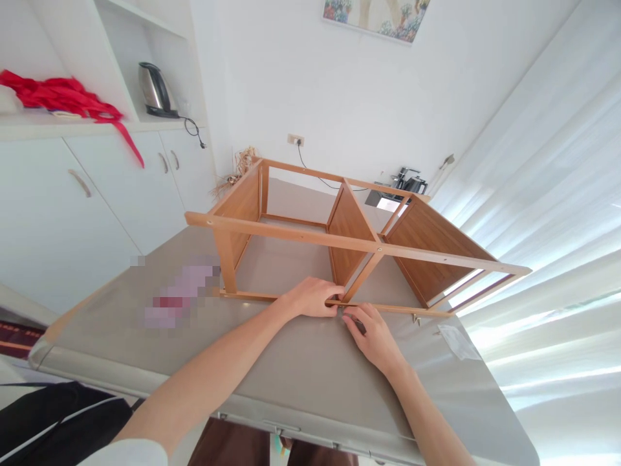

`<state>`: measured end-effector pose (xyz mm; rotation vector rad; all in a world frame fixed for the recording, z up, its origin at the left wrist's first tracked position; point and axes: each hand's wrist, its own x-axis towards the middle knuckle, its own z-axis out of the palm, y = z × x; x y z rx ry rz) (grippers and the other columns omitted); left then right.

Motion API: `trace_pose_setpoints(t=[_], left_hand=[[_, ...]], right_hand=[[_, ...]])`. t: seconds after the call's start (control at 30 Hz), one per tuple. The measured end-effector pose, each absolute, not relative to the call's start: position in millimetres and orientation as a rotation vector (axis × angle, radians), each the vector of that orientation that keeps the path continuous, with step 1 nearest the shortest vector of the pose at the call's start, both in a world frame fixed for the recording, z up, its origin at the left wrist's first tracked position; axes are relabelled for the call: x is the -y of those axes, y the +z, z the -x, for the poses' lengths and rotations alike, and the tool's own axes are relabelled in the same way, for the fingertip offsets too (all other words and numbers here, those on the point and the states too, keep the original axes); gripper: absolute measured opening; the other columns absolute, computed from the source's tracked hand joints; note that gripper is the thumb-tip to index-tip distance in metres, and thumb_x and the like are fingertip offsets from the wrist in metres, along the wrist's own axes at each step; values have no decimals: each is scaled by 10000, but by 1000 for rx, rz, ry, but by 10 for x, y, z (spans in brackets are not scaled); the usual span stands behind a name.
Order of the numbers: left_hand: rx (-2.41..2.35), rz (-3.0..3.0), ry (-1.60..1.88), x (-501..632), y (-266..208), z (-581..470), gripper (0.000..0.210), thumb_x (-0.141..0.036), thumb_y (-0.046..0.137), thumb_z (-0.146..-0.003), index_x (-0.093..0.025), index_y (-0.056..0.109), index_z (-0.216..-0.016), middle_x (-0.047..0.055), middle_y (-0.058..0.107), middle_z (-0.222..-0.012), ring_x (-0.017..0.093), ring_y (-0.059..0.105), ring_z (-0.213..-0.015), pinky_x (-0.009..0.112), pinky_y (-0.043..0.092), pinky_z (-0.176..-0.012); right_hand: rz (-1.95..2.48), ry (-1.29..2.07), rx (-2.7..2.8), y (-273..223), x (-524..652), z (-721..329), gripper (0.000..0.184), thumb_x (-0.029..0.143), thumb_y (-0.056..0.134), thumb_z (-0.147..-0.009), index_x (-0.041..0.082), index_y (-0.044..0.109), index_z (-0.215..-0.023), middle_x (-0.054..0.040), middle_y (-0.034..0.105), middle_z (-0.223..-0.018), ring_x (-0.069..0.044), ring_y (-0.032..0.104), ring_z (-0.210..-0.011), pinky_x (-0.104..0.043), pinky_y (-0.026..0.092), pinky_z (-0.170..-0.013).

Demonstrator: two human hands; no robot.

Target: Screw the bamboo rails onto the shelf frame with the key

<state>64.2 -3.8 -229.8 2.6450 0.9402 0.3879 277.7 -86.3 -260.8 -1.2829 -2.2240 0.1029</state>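
Observation:
A wooden shelf frame (301, 238) lies on its side across the grey table (272, 369), its three brown panels standing upright. My left hand (313, 298) is closed around the lower front rail, just left of where the middle crosspiece meets it. Close beside it, my right hand (369, 329) has thumb and fingers pinched together at the same joint. Something small and greyish shows at those fingertips, too small to name. A few small metal screws or bolts (416, 319) are by the rail to the right of my right hand.
A clear plastic bag (458, 342) lies at the table's right side. A blurred patch (182, 294) covers something at the left. White cabinets (77, 194) hold a kettle (158, 90) and red cloth (63, 97). A curtain (557, 226) hangs at the right.

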Motion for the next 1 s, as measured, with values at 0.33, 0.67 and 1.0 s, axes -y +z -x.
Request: trace_pose_setpoints(t=[0.33, 0.67, 1.0], left_hand=[[-920, -2636, 425, 25, -2332, -626, 125, -314, 600, -795, -264, 561, -902, -41, 710, -865, 173, 632, -720, 289, 297, -546], [-905, -2646, 463, -9, -2395, -625, 162, -318, 593, -779, -275, 566, -933, -46, 714, -879, 169, 625, -713, 279, 287, -537], [-888, -2671, 466, -22, -2424, -630, 159, -349, 607, -798, -271, 557, -927, -57, 716, -870, 168, 642, -726, 282, 291, -524]], right_hand=[[1309, 343, 2112, -2716, 825, -2803, 232, 378, 501, -1009, 249, 689, -970, -64, 678, -948, -195, 659, -836, -306, 559, -688], [1314, 369, 2073, -2737, 816, -2820, 248, 369, 426, -1034, 250, 644, -1026, -55, 723, -948, -201, 705, -853, -320, 569, -766], [1434, 610, 1973, -2700, 805, -2737, 311, 450, 419, -1027, 228, 636, -1001, -56, 734, -931, -197, 698, -823, -304, 532, -774]])
